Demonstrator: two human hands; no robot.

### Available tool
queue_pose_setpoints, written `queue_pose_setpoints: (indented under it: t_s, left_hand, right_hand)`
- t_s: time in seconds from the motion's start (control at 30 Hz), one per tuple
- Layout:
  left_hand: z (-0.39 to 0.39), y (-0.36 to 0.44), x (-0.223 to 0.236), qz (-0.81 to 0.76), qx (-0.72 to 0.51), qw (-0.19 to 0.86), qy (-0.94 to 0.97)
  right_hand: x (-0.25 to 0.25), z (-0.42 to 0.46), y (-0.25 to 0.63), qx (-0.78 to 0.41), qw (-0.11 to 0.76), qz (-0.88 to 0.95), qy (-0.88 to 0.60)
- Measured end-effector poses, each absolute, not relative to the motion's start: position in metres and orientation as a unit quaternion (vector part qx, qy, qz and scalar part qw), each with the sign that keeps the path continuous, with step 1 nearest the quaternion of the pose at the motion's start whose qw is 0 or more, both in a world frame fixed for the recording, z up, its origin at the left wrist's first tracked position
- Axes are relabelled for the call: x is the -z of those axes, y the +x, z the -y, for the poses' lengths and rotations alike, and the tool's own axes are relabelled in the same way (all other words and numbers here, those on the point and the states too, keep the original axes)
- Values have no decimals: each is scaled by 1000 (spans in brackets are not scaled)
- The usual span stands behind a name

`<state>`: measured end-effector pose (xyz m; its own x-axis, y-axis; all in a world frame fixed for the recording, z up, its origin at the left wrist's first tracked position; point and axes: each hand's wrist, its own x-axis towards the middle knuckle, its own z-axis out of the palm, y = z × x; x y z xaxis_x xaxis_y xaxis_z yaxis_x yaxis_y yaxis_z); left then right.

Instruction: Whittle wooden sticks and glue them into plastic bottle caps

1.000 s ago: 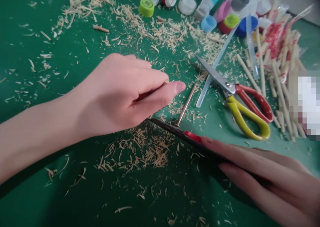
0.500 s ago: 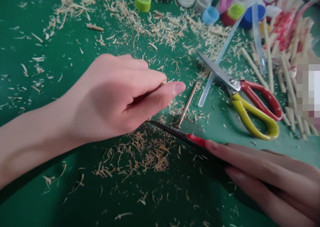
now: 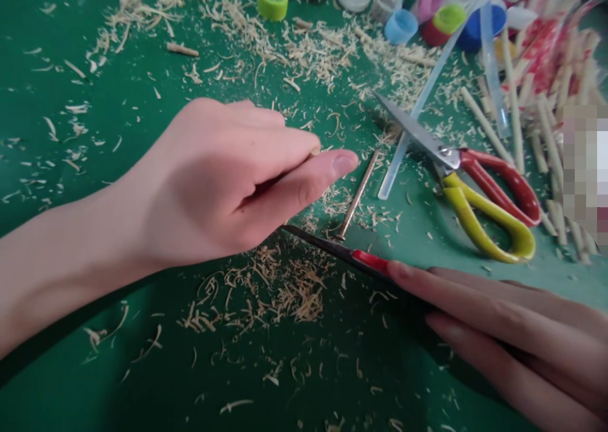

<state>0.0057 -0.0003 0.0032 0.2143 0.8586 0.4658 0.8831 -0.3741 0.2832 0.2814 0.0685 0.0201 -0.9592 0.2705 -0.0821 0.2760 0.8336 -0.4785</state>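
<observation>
My left hand [image 3: 223, 172] is closed, back of the hand upward, with the thumb laid along the bent index finger. Between them shows the small pale end of a wooden stick [image 3: 315, 152]; the rest is hidden in the fist. At the lower right, my right hand [image 3: 503, 330] grips a knife [image 3: 339, 249] with a red and black handle. Its dark blade points left, and the tip meets the lower edge of my left hand or passes beneath it. Just beyond the blade lies a metal nail [image 3: 360, 194]. Curled wood shavings [image 3: 299, 292] lie under and in front of the blade.
Right of the nail lie open scissors [image 3: 444, 156] with red and yellow handles, over a translucent glue stick [image 3: 394, 169]. Small paint pots [image 3: 401, 26] stand along the back. Wooden sticks [image 3: 551, 134] and a red-printed plastic bag [image 3: 536, 58] are at the right. Shavings litter the green table [image 3: 95, 381].
The whole view has shifted slightly. Both hands keep nearly the same pose, and the knife tip stays at the lower edge of my left hand.
</observation>
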Motion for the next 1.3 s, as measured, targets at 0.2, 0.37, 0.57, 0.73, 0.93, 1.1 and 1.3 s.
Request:
queue_pose_setpoints:
  t_s: [0.2,0.37,0.57,0.73,0.93,1.1,1.3]
  left_hand:
    - [1,4,-3,556,271,-2,-786]
    - [0,4,-2,551,278,9,-787]
    - [0,4,-5,569,259,4,-781]
    - [0,6,-5,590,233,9,-773]
    - [2,7,-4,569,272,0,-776]
    - [2,6,-2,564,271,1,-780]
    - [3,7,-4,557,277,24,-782]
  right_hand:
    - [-20,-67,281,229,-14,-963,139]
    - [-20,-67,281,221,-27,-961,164]
    - [-21,-69,281,216,12,-967,135]
    - [-20,-67,283,218,-14,-963,160]
    - [-20,-68,284,223,-20,-960,169]
    - [-21,-69,283,230,-2,-960,160]
    - [-24,-68,281,229,-6,-962,151]
